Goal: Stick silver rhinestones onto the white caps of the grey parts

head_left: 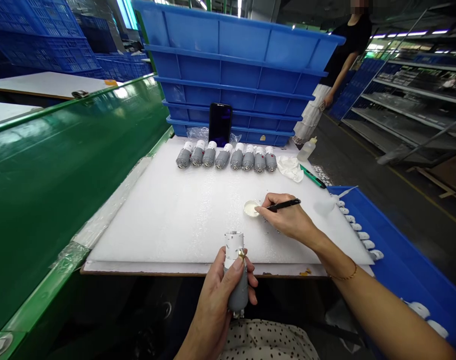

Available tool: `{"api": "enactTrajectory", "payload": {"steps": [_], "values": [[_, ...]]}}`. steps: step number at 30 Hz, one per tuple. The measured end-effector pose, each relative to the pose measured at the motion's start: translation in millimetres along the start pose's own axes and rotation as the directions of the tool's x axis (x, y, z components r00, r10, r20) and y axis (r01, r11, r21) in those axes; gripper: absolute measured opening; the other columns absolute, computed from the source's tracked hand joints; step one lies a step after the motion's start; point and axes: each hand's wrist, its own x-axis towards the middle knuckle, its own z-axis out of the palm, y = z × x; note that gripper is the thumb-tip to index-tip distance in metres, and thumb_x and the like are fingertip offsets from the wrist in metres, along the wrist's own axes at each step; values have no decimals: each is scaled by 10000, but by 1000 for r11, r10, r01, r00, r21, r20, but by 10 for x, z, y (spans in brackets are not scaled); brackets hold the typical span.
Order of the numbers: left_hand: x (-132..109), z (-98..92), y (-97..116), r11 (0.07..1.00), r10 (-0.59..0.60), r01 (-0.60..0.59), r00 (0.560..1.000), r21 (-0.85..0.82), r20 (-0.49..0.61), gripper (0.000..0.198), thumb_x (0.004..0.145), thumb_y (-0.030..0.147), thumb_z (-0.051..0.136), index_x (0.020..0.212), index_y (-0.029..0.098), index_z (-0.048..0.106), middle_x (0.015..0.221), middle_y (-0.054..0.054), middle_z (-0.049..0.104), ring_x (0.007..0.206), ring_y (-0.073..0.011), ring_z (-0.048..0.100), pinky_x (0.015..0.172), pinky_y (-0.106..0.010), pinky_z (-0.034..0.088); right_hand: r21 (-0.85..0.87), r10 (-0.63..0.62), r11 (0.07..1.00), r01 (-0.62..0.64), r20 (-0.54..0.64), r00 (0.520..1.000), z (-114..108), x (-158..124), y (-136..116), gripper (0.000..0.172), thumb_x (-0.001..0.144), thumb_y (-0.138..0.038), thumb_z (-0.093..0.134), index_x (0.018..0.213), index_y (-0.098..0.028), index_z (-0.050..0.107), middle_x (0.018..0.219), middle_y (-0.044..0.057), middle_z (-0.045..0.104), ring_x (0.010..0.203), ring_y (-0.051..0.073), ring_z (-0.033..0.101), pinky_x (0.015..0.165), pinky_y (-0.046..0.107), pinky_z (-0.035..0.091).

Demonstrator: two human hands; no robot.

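Left hand (pixel 214 300) is wrapped closed round a grey cylindrical white-capped motor (pixel 238 295), held upright at the near edge of the white foam board (pixel 156 215), handy to work on, while the right hand (pixel 290 220) pinches a slim black pen-like applicator (pixel 286 204) right by a small round white dish of paste (pixel 251 208).

My left hand (pixel 212 312) wraps a grey motor (pixel 238 295) with a white end, above my cream clothes (pixel 267 342) dotted black. My right hand (pixel 290 220) pinches a black pen (pixel 284 204). Bright blue crates (pixel 231 55) stand far off; a green belt (pixel 62 175) runs left.
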Motion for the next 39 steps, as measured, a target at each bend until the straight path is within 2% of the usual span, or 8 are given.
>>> {"api": "enactTrajectory", "payload": {"steps": [7,12,16,19,22,27,32,39], "values": [[-11,24,25,999,-2,1,1000,-52,-31,388,879,461,629,1113,152,644,860,-30,636,679,-132,570,661,-254,478,23,-15,1000,15,-4,1000,-54,-4,-65,267,798,-274,652,570,-185,546,523,-25,536,511,119,446,499,260,294],[-55,40,56,985,-14,10,1000,-174,-19,418,932,434,543,1169,113,667,875,-75,655,730,-165,563,673,-290,502,131,-52,989,68,-120,991,-157,-117,-145,300,836,-394,649,638,-187,560,559,-29,521,531,114,426,495,251,318],[-54,44,46,962,-58,65,998,-267,35,441,953,433,491,1150,85,676,876,-118,687,709,-178,575,649,-306,502,152,-59,985,84,-160,985,-114,-238,-137,275,818,-323,680,619,-183,552,552,-26,513,538,114,418,504,257,312],[-56,53,33,953,-66,79,996,-292,53,408,948,416,509,1130,94,679,922,-128,692,715,-177,577,649,-304,498,205,-55,974,95,-192,980,-90,-412,-197,292,853,-341,656,632,-189,540,537,-41,466,518,107,397,484,251,310],[-65,89,18,952,-61,63,998,-300,15,349,932,402,555,1095,120,681,971,-112,681,769,-179,582,690,-300,499,350,-47,929,117,-203,978,-79,-632,-324,287,877,-339,645,657,-196,529,564,-49,450,510,95,378,466,236,312],[-75,173,3,961,-43,48,999,-274,23,314,950,382,532,1063,131,684,1056,-120,667,951,-233,593,842,-357,488,491,-28,860,135,-218,975,23,-854,-467,253,881,-296,653,679,-203,532,599,-40,515,544,95,482,481,199,393],[-90,194,12,960,-20,33,999,-277,49,282,959,361,512,1051,165,693,1083,-107,653,988,-233,577,849,-350,480,524,10,846,103,-209,978,95,-889,-468,245,884,-286,656,685,-204,538,610,-36,569,554,97,544,495,183,456],[-105,191,41,966,-38,48,998,-252,47,265,940,383,545,1060,196,689,1066,-85,625,1007,-235,553,873,-349,464,498,-1,859,116,-225,974,117,-883,-462,244,882,-296,651,681,-212,540,604,-25,582,530,109,544,473,200,476]]}}
